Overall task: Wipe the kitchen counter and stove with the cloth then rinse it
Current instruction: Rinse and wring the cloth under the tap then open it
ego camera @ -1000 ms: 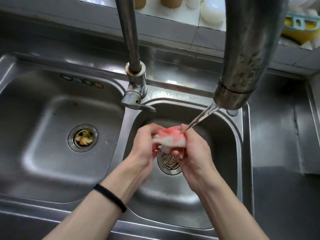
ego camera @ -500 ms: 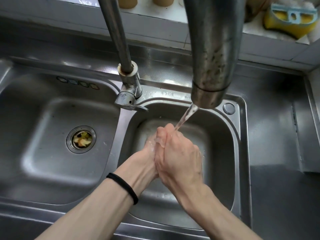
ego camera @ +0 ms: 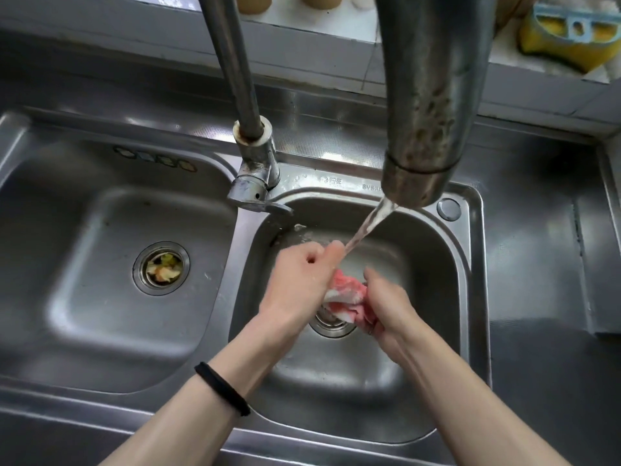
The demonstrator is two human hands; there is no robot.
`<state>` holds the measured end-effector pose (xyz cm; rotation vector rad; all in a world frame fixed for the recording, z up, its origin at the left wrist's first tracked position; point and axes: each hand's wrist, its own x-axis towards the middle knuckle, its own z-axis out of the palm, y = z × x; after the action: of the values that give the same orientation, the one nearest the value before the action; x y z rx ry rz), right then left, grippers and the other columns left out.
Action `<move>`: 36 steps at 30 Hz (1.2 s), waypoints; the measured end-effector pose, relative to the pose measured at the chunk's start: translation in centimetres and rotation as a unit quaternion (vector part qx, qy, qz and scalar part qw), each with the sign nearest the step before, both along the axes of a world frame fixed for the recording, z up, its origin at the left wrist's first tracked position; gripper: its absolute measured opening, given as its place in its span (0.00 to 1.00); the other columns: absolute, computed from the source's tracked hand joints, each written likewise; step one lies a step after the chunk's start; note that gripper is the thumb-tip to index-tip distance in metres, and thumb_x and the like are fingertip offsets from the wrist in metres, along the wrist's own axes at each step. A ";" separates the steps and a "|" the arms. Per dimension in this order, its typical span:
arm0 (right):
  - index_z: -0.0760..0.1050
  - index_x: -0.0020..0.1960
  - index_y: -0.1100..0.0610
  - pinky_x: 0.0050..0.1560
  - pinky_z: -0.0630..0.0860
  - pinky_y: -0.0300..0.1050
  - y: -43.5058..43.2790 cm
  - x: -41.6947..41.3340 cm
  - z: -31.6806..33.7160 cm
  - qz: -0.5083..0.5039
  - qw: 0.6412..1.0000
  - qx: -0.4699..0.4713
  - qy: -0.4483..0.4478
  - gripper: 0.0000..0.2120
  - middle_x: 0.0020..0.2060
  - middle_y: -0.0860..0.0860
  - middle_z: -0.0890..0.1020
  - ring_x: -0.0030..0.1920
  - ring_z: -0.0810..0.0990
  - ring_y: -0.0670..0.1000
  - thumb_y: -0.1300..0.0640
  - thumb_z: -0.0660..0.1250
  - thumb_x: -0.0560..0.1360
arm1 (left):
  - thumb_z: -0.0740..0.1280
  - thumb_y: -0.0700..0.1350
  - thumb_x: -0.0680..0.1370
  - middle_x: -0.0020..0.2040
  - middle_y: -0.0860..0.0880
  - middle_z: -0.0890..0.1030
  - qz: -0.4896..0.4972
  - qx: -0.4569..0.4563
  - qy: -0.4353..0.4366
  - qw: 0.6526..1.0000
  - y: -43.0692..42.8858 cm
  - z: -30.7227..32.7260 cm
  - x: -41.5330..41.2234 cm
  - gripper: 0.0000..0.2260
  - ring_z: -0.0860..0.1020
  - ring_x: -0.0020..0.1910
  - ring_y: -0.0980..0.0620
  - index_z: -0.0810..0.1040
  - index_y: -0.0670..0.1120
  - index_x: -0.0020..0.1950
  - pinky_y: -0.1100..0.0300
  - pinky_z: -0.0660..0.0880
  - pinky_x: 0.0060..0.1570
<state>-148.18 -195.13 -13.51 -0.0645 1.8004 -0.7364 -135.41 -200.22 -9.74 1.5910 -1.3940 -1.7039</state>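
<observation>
left basin drain (ego camera: 161, 268) holds food scraps | left hand (ego camera: 299, 284) fingers curled tight on one end of the cloth (ego camera: 346, 297), water stream (ego camera: 366, 227) striking its knuckles | cloth bunched between both hands above right basin drain (ego camera: 331, 326) | right hand (ego camera: 393, 307) fingers wrapped round other end | counter (ego camera: 544, 264) at right
</observation>
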 end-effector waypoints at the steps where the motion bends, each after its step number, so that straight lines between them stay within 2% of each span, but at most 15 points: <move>1: 0.79 0.44 0.60 0.29 0.75 0.42 0.2 -0.2 0.1 -0.052 0.998 0.001 -0.044 0.18 0.29 0.57 0.79 0.28 0.77 0.53 0.50 0.59 0.85 | 0.69 0.52 0.83 0.29 0.53 0.73 0.011 0.003 0.016 1.000 -0.2 -0.1 0.3 0.19 0.69 0.27 0.57 0.73 0.47 0.35 0.63 0.65 0.29; 3: 0.77 0.42 0.59 0.22 0.74 0.35 0.3 -0.3 0.5 -0.143 0.981 -0.018 -0.129 0.14 0.23 0.51 0.76 0.22 0.74 0.45 0.53 0.64 0.84 | 0.71 0.48 0.82 0.28 0.55 0.75 0.044 0.031 0.044 0.998 -0.6 -0.5 1.0 0.15 0.70 0.25 0.61 0.74 0.46 0.37 0.68 0.65 0.27; 5: 0.77 0.41 0.59 0.22 0.74 0.33 0.4 -0.4 1.0 -0.191 0.961 -0.048 -0.196 0.13 0.23 0.50 0.75 0.20 0.72 0.43 0.56 0.66 0.83 | 0.74 0.45 0.79 0.31 0.53 0.75 0.075 0.080 0.076 0.991 -0.9 -0.7 1.8 0.10 0.70 0.25 0.60 0.76 0.45 0.41 0.67 0.64 0.26; 7: 0.81 0.36 0.60 0.25 0.74 0.32 0.4 -0.6 1.4 -0.190 0.948 -0.097 -0.236 0.17 0.23 0.49 0.74 0.20 0.70 0.42 0.55 0.67 0.82 | 0.76 0.44 0.70 0.35 0.49 0.76 0.075 0.109 0.067 0.989 -1.1 -0.7 2.6 0.12 0.71 0.30 0.57 0.77 0.43 0.47 0.65 0.64 0.27; 9: 0.86 0.35 0.58 0.27 0.75 0.32 0.4 -0.6 1.9 -0.167 0.942 -0.148 -0.249 0.19 0.27 0.50 0.78 0.23 0.75 0.44 0.55 0.68 0.82 | 0.74 0.41 0.65 0.40 0.48 0.78 0.054 0.107 0.016 0.993 -1.1 -0.8 3.4 0.17 0.72 0.34 0.55 0.79 0.42 0.52 0.66 0.67 0.28; 11: 0.88 0.37 0.57 0.28 0.75 0.33 0.6 -0.7 2.4 -0.130 0.951 -0.173 -0.222 0.14 0.32 0.52 0.82 0.28 0.80 0.45 0.58 0.69 0.79 | 0.76 0.38 0.70 0.43 0.49 0.80 0.032 0.086 -0.019 0.996 -0.9 -0.9 4.0 0.15 0.75 0.35 0.59 0.80 0.42 0.55 0.70 0.69 0.30; 14: 0.87 0.41 0.59 0.25 0.70 0.33 1.0 -1.0 2.2 -0.088 0.968 -0.181 -0.151 0.13 0.31 0.55 0.79 0.27 0.77 0.46 0.61 0.67 0.81 | 0.71 0.38 0.78 0.42 0.51 0.81 0.018 0.037 -0.063 0.997 -0.7 -1.1 4.3 0.06 0.77 0.34 0.63 0.81 0.45 0.54 0.71 0.71 0.35; 17: 0.88 0.44 0.59 0.24 0.68 0.35 1.2 -1.0 1.9 -0.095 0.971 -0.178 -0.126 0.17 0.28 0.53 0.77 0.25 0.73 0.46 0.57 0.64 0.84 | 0.68 0.43 0.81 0.43 0.52 0.81 -0.001 -0.012 -0.102 0.995 -0.4 -1.6 4.4 0.03 0.79 0.44 0.53 0.81 0.49 0.52 0.58 0.74 0.47; 19: 0.87 0.39 0.58 0.25 0.69 0.36 1.1 -0.6 2.0 -0.118 0.968 -0.169 -0.140 0.20 0.27 0.51 0.76 0.25 0.71 0.46 0.53 0.64 0.84 | 0.66 0.47 0.84 0.44 0.51 0.83 -0.017 -0.028 -0.108 0.994 -0.1 -1.7 4.2 0.04 0.81 0.49 0.50 0.79 0.50 0.52 0.52 0.76 0.56; 22: 0.80 0.37 0.56 0.32 0.71 0.40 0.5 0.6 2.3 -0.169 0.950 -0.141 -0.221 0.20 0.26 0.50 0.76 0.27 0.73 0.47 0.47 0.65 0.83 | 0.63 0.49 0.86 0.45 0.46 0.86 -0.005 -0.033 -0.046 0.998 0.2 -1.3 3.4 0.09 0.85 0.50 0.46 0.78 0.47 0.49 0.46 0.79 0.57; 25: 0.80 0.51 0.55 0.48 0.79 0.48 -0.3 1.9 2.6 -0.178 0.940 -0.098 -0.274 0.18 0.45 0.56 0.86 0.42 0.83 0.54 0.42 0.61 0.83 | 0.64 0.48 0.86 0.41 0.51 0.86 -0.002 -0.028 0.024 0.999 0.2 -0.5 2.6 0.09 0.83 0.41 0.56 0.78 0.45 0.48 0.59 0.79 0.44; 28: 0.83 0.53 0.57 0.56 0.80 0.50 -0.9 2.7 2.6 -0.187 0.930 -0.099 -0.300 0.24 0.47 0.58 0.86 0.46 0.82 0.54 0.40 0.57 0.83 | 0.67 0.47 0.85 0.43 0.48 0.84 -0.006 -0.032 0.047 0.998 0.3 -0.1 2.6 0.07 0.83 0.44 0.52 0.78 0.44 0.51 0.54 0.82 0.49; 30: 0.87 0.45 0.57 0.47 0.81 0.45 -1.2 3.0 2.6 -0.172 0.926 -0.116 -0.315 0.28 0.42 0.56 0.85 0.40 0.79 0.51 0.38 0.57 0.83 | 0.68 0.46 0.84 0.43 0.47 0.84 0.005 -0.034 0.057 0.998 0.3 0.1 2.6 0.06 0.84 0.44 0.50 0.78 0.44 0.53 0.52 0.81 0.50; 32: 0.87 0.41 0.54 0.37 0.79 0.40 -1.5 3.6 2.7 -0.141 0.934 -0.124 -0.306 0.23 0.38 0.53 0.83 0.35 0.77 0.47 0.41 0.62 0.82 | 0.70 0.45 0.83 0.43 0.50 0.85 0.009 -0.042 0.062 0.997 0.3 0.1 2.7 0.04 0.84 0.44 0.54 0.79 0.45 0.54 0.59 0.80 0.47; 36: 0.80 0.48 0.50 0.23 0.67 0.34 -1.9 4.1 2.2 -0.136 0.950 -0.127 -0.252 0.08 0.35 0.50 0.82 0.27 0.70 0.45 0.50 0.65 0.83 | 0.70 0.42 0.83 0.48 0.50 0.85 0.015 -0.061 0.054 0.997 0.2 -0.4 3.1 0.02 0.85 0.48 0.55 0.79 0.48 0.55 0.60 0.80 0.51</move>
<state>-144.11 -197.06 -11.36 0.1919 1.2313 -1.0715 -132.34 -200.01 -10.13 1.4266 -1.3866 -1.6293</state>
